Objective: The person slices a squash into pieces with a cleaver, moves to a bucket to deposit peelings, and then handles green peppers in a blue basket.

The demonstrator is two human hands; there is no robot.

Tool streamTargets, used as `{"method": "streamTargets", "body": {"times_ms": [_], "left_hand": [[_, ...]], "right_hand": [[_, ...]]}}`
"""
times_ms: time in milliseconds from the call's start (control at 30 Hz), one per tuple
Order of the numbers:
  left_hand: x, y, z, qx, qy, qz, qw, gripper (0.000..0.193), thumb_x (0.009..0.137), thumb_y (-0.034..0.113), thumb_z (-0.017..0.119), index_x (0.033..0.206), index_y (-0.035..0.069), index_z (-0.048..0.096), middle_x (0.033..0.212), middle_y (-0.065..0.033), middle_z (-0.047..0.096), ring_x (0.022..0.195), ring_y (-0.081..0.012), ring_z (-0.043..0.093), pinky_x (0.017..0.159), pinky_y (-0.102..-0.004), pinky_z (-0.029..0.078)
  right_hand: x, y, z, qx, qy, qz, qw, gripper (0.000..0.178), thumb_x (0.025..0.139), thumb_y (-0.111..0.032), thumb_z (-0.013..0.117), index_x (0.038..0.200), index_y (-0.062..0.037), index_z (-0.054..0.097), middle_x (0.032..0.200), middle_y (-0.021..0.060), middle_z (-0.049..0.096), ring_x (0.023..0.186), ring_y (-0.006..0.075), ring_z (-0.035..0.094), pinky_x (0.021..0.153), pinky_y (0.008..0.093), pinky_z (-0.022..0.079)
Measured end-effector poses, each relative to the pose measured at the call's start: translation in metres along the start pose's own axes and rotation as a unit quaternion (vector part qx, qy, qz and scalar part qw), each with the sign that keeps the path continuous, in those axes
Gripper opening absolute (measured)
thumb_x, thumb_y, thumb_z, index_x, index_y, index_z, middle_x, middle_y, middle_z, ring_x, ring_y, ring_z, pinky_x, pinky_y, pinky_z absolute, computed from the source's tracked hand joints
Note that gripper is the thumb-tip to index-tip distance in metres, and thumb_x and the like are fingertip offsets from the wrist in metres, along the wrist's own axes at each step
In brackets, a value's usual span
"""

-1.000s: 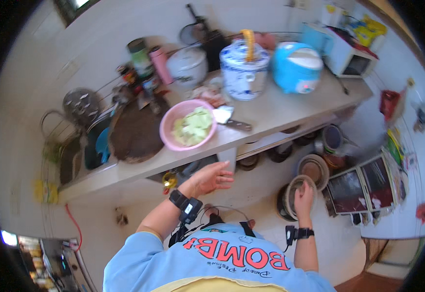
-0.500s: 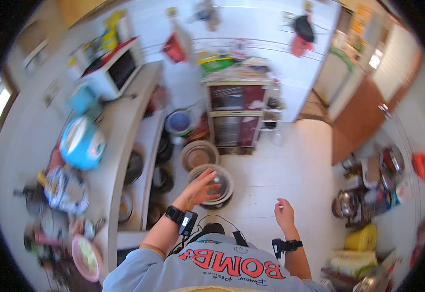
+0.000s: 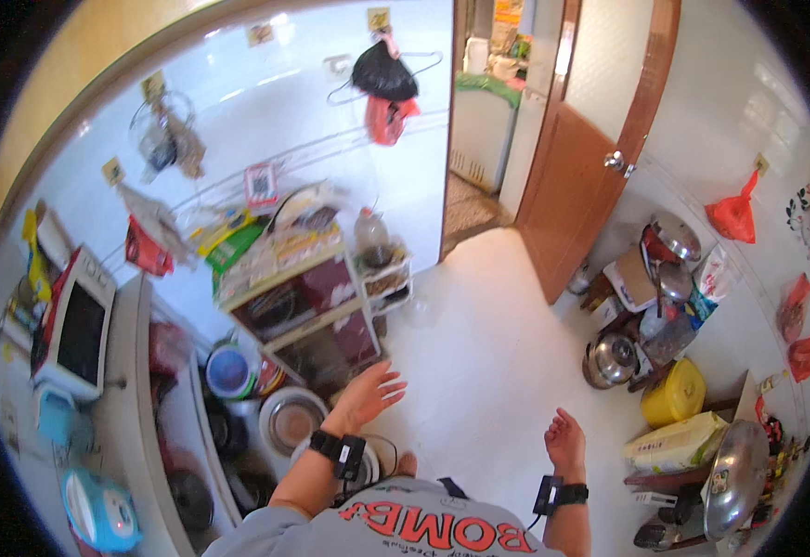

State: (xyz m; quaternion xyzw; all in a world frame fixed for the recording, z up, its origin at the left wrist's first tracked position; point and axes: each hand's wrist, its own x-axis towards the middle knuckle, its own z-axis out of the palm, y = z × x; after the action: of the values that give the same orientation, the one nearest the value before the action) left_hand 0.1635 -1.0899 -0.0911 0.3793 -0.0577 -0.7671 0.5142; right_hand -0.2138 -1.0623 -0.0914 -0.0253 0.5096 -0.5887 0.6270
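Observation:
My left hand (image 3: 366,397) is held in the air with its fingers apart, and nothing is in it. Below and behind it are a cabinet with dark red doors (image 3: 326,311) and a round basin (image 3: 293,420) on the floor. My right hand (image 3: 564,441) hangs over the white floor (image 3: 479,371), touching nothing. Its fingers are loosely bent, and I see no thing in them. Both wrists carry black straps with small boxes. A second basin is mostly hidden behind my left forearm.
A brown door (image 3: 576,186) stands ajar at the far right. Along the right wall are a metal kettle (image 3: 611,360), a yellow bucket (image 3: 672,394) and a large metal lid (image 3: 737,481). At left, a counter (image 3: 136,371) bears a microwave (image 3: 75,320) and a blue rice cooker (image 3: 100,509).
My view has swung to the right, bringing the door and right-hand shelves further in. My left hand has moved away from over the basins. The right hand remains in the air.

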Motion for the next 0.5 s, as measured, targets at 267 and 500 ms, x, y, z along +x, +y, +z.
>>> {"method": "streamTargets", "body": {"times_ms": [267,500], "left_hand": [[0.167,0.055,0.054,0.136,-0.077,0.019,0.987,0.023,0.083,0.022,0.055,0.101,0.009,0.052,0.095,-0.0052,0.053,0.091,-0.0202,0.05,0.079,-0.0348,0.043],[0.309,0.069,0.174,0.115,-0.139,-0.038,0.983,0.047,0.081,0.032,0.057,0.12,0.015,0.037,0.118,-0.0079,0.037,0.102,-0.0261,0.044,0.085,-0.0428,0.039]], "right_hand": [[0.079,-0.027,0.005,0.104,0.07,-0.084,0.989,0.011,0.081,-0.018,0.054,0.075,-0.01,0.05,0.068,0.0016,0.053,0.055,0.0103,0.047,0.046,0.0217,0.038],[0.198,-0.124,0.046,0.117,0.125,-0.122,0.978,0.007,0.078,-0.015,0.056,0.081,-0.0091,0.054,0.068,0.0007,0.052,0.054,0.0104,0.044,0.046,0.0212,0.035]]}}
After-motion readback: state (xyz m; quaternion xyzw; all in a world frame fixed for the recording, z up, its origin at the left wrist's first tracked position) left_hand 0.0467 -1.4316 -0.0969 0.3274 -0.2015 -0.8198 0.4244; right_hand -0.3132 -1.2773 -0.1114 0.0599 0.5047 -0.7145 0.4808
